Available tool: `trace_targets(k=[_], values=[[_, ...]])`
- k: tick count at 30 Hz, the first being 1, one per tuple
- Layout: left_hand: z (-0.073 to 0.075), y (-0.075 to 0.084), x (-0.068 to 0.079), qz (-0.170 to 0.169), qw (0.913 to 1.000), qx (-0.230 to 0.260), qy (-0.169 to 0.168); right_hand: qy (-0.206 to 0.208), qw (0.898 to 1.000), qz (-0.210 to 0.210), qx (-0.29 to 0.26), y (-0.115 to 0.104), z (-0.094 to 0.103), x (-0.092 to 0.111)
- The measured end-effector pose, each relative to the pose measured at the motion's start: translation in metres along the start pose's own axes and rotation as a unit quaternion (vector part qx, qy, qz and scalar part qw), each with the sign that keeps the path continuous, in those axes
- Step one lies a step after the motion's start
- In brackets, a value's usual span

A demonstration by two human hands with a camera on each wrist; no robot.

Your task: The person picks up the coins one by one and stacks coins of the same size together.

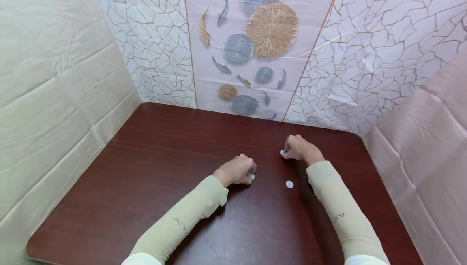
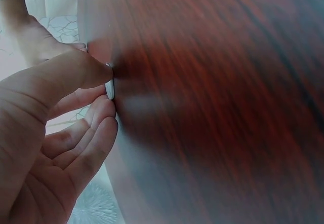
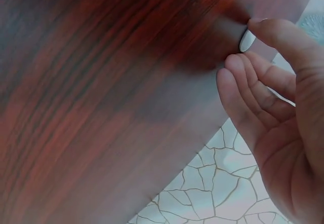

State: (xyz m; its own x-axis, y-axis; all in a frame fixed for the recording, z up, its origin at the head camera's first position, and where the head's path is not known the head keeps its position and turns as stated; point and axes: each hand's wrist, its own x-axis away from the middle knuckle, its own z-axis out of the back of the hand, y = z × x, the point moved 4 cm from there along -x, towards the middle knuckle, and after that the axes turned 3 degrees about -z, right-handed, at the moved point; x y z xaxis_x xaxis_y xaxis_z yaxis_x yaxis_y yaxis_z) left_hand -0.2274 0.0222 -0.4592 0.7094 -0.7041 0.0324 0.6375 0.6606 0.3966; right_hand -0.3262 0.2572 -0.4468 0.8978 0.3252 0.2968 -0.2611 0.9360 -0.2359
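Near the middle of the table, my left hand [image 1: 237, 170] pinches a small white round disc [image 1: 251, 176] between thumb and fingertips. The left wrist view shows that disc [image 2: 110, 84] flat at the table surface, thumb on one side and fingers on the other. Farther back and to the right, my right hand [image 1: 300, 149] holds a second white disc [image 1: 282, 152] by its edges. In the right wrist view this disc [image 3: 246, 41] sits between the thumb and the curled fingers, close against the wood. A third white disc [image 1: 290, 184] lies untouched in front of the right hand.
The dark reddish-brown table [image 1: 153, 167] has rounded corners. Behind it hangs a patterned cloth [image 1: 237, 74] with fish and round leaf shapes, and pale cloth walls [image 1: 54, 95] rise at the sides. Beneath my right sleeve [image 1: 343, 212], part of the tabletop is hidden.
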Motion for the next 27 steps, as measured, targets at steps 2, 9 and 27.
trace_targets(k=[2,9,27], values=[[0.0,0.0,0.0,0.004,1.0,-0.004,-0.001,0.001,1.0,0.005,0.013,-0.001,0.0,-0.002],[-0.002,-0.002,-0.001,-0.001,1.0,-0.006,-0.003,-0.017,0.999,-0.011,0.039,-0.001,0.002,-0.009],[-0.003,-0.005,-0.001,0.009,0.9999,0.003,-0.006,-0.046,0.999,-0.006,0.024,0.0,0.008,-0.019]])
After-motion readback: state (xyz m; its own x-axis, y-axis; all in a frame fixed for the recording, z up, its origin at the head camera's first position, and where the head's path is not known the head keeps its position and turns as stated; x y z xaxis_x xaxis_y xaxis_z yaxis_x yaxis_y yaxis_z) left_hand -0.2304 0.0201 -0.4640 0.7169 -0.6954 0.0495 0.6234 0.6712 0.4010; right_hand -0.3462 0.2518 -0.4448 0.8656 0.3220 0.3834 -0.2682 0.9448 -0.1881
